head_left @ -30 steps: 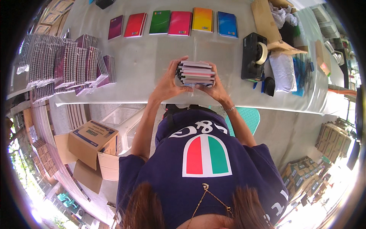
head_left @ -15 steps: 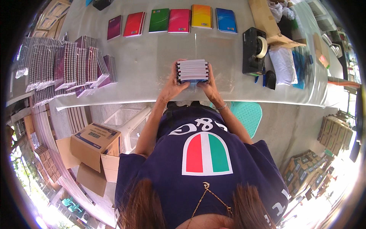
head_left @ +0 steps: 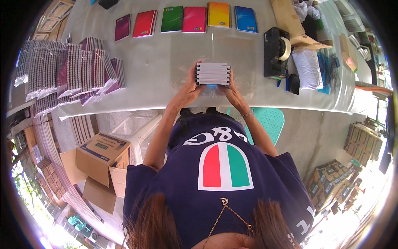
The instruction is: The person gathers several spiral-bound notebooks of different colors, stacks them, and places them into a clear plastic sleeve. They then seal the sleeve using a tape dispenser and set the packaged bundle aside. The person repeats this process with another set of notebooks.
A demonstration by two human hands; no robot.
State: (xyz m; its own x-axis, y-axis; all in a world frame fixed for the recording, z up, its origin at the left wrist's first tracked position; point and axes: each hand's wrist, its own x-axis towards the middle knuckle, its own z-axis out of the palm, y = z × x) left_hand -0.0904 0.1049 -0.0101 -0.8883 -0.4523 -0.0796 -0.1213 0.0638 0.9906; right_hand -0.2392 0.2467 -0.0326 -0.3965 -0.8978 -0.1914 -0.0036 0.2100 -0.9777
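Note:
Between my hands stands a stack of spiral notebooks [head_left: 213, 74], its white page edges facing up and a bit of blue cover showing at the near side. My left hand [head_left: 191, 88] grips its left side, and my right hand [head_left: 233, 89] grips its right. A clear plastic sheet or bag seems to lie on the table beneath and around the stack. Beyond it, single spiral notebooks lie in a row: a purple one [head_left: 122, 27], a red one [head_left: 144, 23], a green one [head_left: 171, 19], a pink one [head_left: 194, 19], a yellow one [head_left: 219, 15] and a blue one [head_left: 246, 19].
Plastic-wrapped bundles of notebooks [head_left: 74, 70] are piled on the table's left. At the right sit a black tape dispenser [head_left: 273, 54], a white packet [head_left: 307, 69] and an opened cardboard flap [head_left: 311, 43]. An open carton [head_left: 103, 151] and a green stool [head_left: 267, 124] stand below the table edge.
The notebook stack has shifted slightly right and is turned a little straighter, with less blue cover showing. Both hands stay around its sides.

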